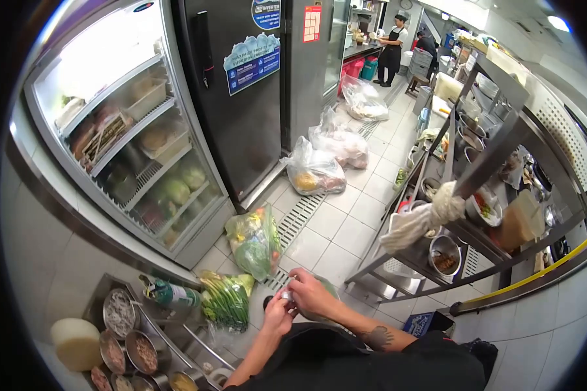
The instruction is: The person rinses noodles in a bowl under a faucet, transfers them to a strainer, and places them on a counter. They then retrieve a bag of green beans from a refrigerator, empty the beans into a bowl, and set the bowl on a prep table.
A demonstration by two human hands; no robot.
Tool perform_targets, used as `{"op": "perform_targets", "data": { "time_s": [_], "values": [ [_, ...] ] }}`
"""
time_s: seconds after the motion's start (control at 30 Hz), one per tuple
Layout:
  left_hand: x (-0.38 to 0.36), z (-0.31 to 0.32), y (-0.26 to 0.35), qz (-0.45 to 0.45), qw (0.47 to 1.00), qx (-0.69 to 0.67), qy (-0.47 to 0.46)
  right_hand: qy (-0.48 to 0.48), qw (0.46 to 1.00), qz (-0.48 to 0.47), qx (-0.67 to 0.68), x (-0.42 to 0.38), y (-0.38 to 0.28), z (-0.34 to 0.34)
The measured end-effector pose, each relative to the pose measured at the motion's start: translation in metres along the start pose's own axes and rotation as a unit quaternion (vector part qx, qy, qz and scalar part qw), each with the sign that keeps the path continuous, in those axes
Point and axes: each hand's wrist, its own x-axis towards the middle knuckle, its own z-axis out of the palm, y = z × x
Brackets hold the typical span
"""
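Both of my hands meet in front of my body at the lower middle of the view. My left hand (280, 317) has its fingers closed on a small pale item (287, 296), too small to identify. My right hand (310, 293) comes in from the right, fingers bent and pressed around the same spot; what it grips is hidden. Beyond my hands, a clear plastic bag of vegetables (253, 244) stands on the floor. A bundle of long green vegetables (225, 301) in plastic lies left of my hands.
A glass-door fridge (202, 225) and dark freezer (241, 130) line the left. Metal bowls (120, 313) stand at lower left. Plastic bags (314, 171) lie along the floor drain (300, 218). Metal shelving (496, 251) is at right. A person (391, 52) stands far back.
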Motion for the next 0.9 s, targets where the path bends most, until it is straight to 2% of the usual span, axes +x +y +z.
{"op": "perform_targets", "data": {
  "time_s": [0.03,0.07,0.13,0.2,0.27,0.33,0.4,0.47,0.5,0.53,0.6,0.67,0.7,0.73,0.8,0.9],
  "values": [
    [0.011,-0.005,0.012,0.019,1.0,-0.014,-0.007,0.018,0.998,-0.021,-0.052,0.015,0.004,0.008],
    [0.017,-0.005,0.023,0.045,0.998,-0.036,0.026,0.028,0.998,-0.022,-0.061,0.032,0.008,0.014],
    [0.041,-0.025,0.049,0.106,0.994,-0.027,0.012,-0.004,0.998,0.017,-0.052,0.055,0.012,0.031],
    [0.057,-0.04,0.094,0.149,0.989,-0.012,0.002,0.009,0.999,0.03,-0.01,0.092,0.013,0.062],
    [0.055,-0.032,0.128,0.13,0.991,-0.011,0.033,0.055,0.988,0.104,0.095,0.122,0.001,0.078],
    [0.069,-0.048,0.147,0.142,0.988,-0.045,0.035,0.066,0.989,0.095,0.091,0.148,0.001,0.089],
    [0.081,-0.059,0.158,0.134,0.988,-0.058,0.05,0.03,0.999,0.009,-0.011,0.161,0.013,0.103],
    [0.082,-0.06,0.171,0.161,0.985,-0.04,0.038,0.02,1.0,0.017,-0.001,0.173,0.017,0.109],
    [0.081,-0.055,0.177,0.156,0.983,-0.055,0.074,0.001,1.0,0.025,-0.001,0.178,0.02,0.111],
    [0.088,-0.069,0.174,0.159,0.985,-0.052,0.051,-0.02,0.999,0.03,0.001,0.182,0.022,0.113],
    [0.086,-0.069,0.179,0.145,0.985,-0.054,0.071,-0.055,0.998,0.033,0.026,0.188,0.02,0.111],
    [0.085,-0.075,0.179,0.164,0.982,-0.055,0.078,-0.043,0.993,0.074,0.079,0.193,0.017,0.114],
    [0.085,-0.079,0.182,0.171,0.982,-0.04,0.069,0.004,0.998,0.038,0.056,0.194,0.019,0.121],
    [0.083,-0.077,0.185,0.177,0.98,-0.045,0.075,-0.003,0.998,0.033,0.06,0.198,0.017,0.12],
    [0.081,-0.07,0.191,0.182,0.976,-0.033,0.117,-0.011,0.985,0.126,0.117,0.207,0.013,0.116],
    [0.08,-0.062,0.199,0.21,0.968,-0.038,0.132,-0.014,0.977,0.162,0.14,0.221,0.015,0.112]
  ]
}}
